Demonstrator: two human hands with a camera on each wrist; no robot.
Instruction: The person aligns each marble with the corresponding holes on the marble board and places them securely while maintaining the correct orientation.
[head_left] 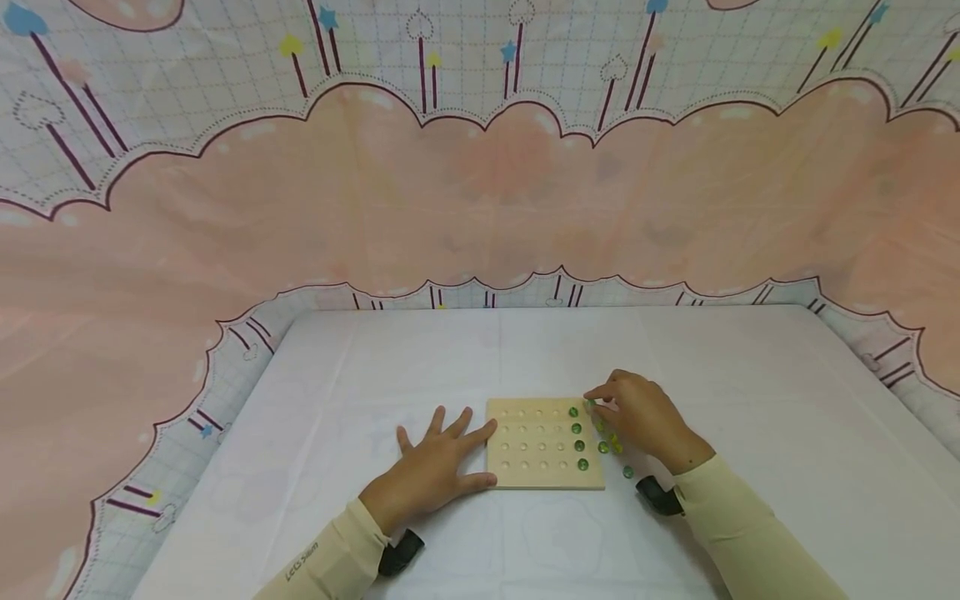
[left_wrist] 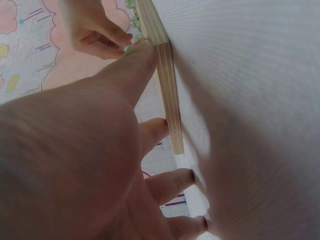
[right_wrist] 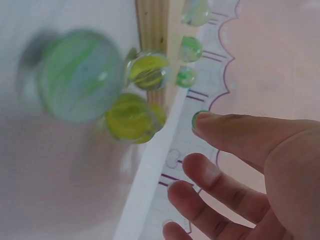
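Note:
A pale wooden board [head_left: 534, 477] with rows of shallow round pits lies on the table. Several green marbles [head_left: 579, 446] sit in its rightmost column. My left hand [head_left: 429, 473] is spread flat at the board's left side, thumb and index finger touching its edge, the other fingertips on the table. At the upper right corner of the board, my right hand [head_left: 647, 418] pinches a green marble [right_wrist: 195, 120], mostly hidden behind the thumb. Under and beside that hand lie loose marbles, green and yellow [right_wrist: 131, 117]; a lone green marble [head_left: 627, 472] rests nearer the wrist.
A white cloth covers the table [head_left: 420, 358]. Behind it hangs a pink and white patterned curtain [head_left: 465, 208]. A dark wrist camera [head_left: 401, 552] is strapped at the left wrist, another dark camera [head_left: 658, 496] at the right.

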